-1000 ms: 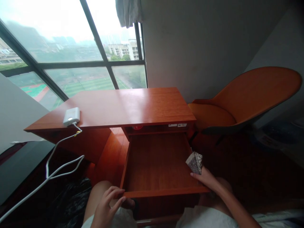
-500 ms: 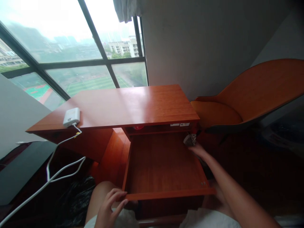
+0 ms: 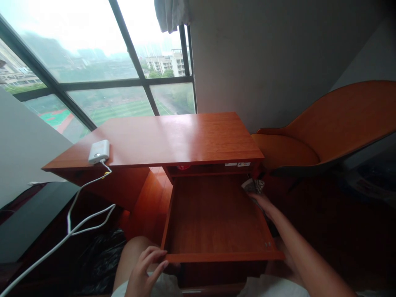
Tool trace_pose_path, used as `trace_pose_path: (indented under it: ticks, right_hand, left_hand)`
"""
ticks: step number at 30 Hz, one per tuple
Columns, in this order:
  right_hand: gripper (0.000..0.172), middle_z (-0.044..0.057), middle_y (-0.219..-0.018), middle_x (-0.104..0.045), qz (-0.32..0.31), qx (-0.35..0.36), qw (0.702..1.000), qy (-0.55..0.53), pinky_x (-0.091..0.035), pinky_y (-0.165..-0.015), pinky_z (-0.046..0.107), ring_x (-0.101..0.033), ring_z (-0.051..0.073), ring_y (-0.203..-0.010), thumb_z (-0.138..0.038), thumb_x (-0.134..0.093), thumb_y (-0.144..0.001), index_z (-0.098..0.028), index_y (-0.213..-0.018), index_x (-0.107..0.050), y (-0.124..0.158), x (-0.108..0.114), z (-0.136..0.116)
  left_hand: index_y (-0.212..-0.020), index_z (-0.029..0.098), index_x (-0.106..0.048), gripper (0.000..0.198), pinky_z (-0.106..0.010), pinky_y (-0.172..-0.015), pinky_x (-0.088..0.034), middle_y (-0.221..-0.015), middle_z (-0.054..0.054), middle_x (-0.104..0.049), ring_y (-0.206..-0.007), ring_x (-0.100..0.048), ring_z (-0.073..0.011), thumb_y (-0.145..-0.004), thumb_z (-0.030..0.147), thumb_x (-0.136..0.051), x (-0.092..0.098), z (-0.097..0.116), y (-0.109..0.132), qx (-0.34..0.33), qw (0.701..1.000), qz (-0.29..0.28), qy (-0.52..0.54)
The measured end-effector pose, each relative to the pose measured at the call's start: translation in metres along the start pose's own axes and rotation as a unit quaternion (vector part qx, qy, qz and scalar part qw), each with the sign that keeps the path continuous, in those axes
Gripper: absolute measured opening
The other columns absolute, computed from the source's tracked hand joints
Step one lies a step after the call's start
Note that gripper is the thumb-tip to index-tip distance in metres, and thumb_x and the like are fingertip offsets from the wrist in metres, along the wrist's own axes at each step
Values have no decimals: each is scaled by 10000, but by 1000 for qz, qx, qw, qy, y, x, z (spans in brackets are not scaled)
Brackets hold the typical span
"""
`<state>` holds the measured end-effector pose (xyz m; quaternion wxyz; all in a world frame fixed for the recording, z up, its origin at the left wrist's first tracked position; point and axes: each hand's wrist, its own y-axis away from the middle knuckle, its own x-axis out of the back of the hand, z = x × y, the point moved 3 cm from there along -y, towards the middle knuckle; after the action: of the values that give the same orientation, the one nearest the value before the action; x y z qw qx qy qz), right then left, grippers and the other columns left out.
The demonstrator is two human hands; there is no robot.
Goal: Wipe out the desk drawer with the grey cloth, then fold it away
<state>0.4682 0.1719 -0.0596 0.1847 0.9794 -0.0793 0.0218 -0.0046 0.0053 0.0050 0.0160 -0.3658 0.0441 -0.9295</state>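
A reddish-brown wooden drawer (image 3: pixel 213 214) is pulled out of the desk (image 3: pixel 179 138) above my lap, with nothing lying on its visible floor. At the drawer's front left corner, my left hand (image 3: pixel 147 266) grips the edge between fingers and thumb. My right hand (image 3: pixel 262 202) reaches over the drawer's right side, near the back corner. It holds a crumpled patterned cloth (image 3: pixel 255 186) against the side panel; part of the cloth is hidden by the hand and the wood.
A white charger-like box (image 3: pixel 99 151) stands on the desk's left end, its white cable (image 3: pixel 69 231) hanging down leftward. An orange chair (image 3: pixel 287 148) is to the right. A black plastic bag (image 3: pixel 102 260) lies at lower left. Inside the desk shelf is a red object (image 3: pixel 183 167).
My right hand and the cloth have come slightly forward along the drawer's right side. The left hand stays at the corner. The whole view has shifted a little.
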Motion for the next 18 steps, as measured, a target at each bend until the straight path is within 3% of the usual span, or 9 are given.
trace_pose_path:
  ticks: [8, 14, 18]
  right_hand:
    - [600, 73, -1220, -660, 4, -45, 998, 34, -444, -1012, 387, -603, 261, -1138, -473, -659, -680, -196, -1207, -587, 50, 10, 20]
    - [724, 124, -1299, -599, -70, -73, 991, 87, -430, -1027, 367, -553, 265, -1206, -572, -608, -703, -152, -1284, -508, 85, 18, 43]
    - [935, 230, -1341, -513, 31, 13, 961, 274, -347, -1092, 428, -461, 341, -1283, -510, -678, -590, -38, -1342, -386, 80, 22, 50]
  left_hand:
    - [-888, 257, -745, 275, -287, -771, -557, -919, -54, -678, -866, -660, -226, -743, 483, -685, -1, -5, 1, -21, 1000, 3, -14]
    - [-900, 249, -740, 279, -306, -754, -561, -916, -65, -669, -847, -656, -228, -757, 480, -675, -3, -4, 3, -6, 1000, -6, -8]
    - [-911, 241, -732, 265, -323, -799, -551, -939, -71, -661, -888, -647, -229, -785, 461, -654, -2, 2, 4, 5, 1000, -19, -5]
